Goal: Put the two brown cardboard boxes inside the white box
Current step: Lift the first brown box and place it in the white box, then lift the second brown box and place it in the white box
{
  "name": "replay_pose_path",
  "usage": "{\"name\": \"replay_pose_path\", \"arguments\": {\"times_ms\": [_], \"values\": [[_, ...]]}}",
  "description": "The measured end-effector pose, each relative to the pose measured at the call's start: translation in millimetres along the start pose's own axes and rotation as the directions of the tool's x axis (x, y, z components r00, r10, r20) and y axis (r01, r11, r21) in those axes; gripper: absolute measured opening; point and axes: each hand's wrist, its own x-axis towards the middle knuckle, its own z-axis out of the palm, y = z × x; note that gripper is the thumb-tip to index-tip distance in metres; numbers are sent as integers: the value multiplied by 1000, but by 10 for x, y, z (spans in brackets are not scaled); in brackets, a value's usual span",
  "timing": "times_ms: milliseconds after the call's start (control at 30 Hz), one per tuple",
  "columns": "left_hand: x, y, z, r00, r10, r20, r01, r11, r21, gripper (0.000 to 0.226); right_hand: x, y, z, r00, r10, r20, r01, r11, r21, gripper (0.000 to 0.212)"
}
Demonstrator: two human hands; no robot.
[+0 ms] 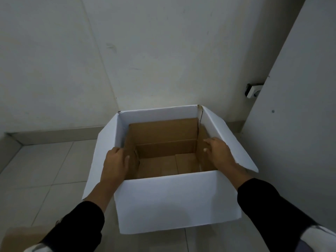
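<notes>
Currently in hand: seating an open-topped brown corrugated cardboard box (163,142) down inside the large white cardboard box with open flaps (174,199).

Handling advice: lower both sides evenly so the brown walls slide square against the white walls; keep the brown flaps upright, since a splayed flap would likely catch on the rim.

Left hand (116,162): fingers curled over the brown box's left wall, gripping it, just inside the white box's left side.

Right hand (218,151): laid against the brown box's right wall, fingers extended; whether it pinches the wall cannot be told.

Brown box: plain, unprinted, empty, bottom flaps closed, nested within the white box.

Second piece of brown cardboard (21,237): near the white box's lower-left corner, partly out of view.
</notes>
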Motion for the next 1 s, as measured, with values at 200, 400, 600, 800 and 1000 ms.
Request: {"name": "replay_pose_path", "arguments": {"times_ms": [200,400,600,800,1000], "values": [[-80,-34,-98,990,132,-48,-136,987,-83,17,-131,-176,-15,989,-143,34,144,989,-17,17],[-377,-102,-297,980,178,-94,-183,981,-57,13,-454,-651,53,971,-237,16,238,971,-13,20],[-1056,-430,-672,979,155,-132,-162,986,-43,22,-1072,-1192,230,926,-377,29,376,926,27,19],[-2015,-1147,-965,992,64,-112,-71,996,-57,15,-2045,-1570,688,897,-433,86,430,901,56,22],[-3059,-2010,-1003,997,-16,-77,13,999,-30,12,-3086,-1678,1360,864,-429,265,425,902,76,27]]}}
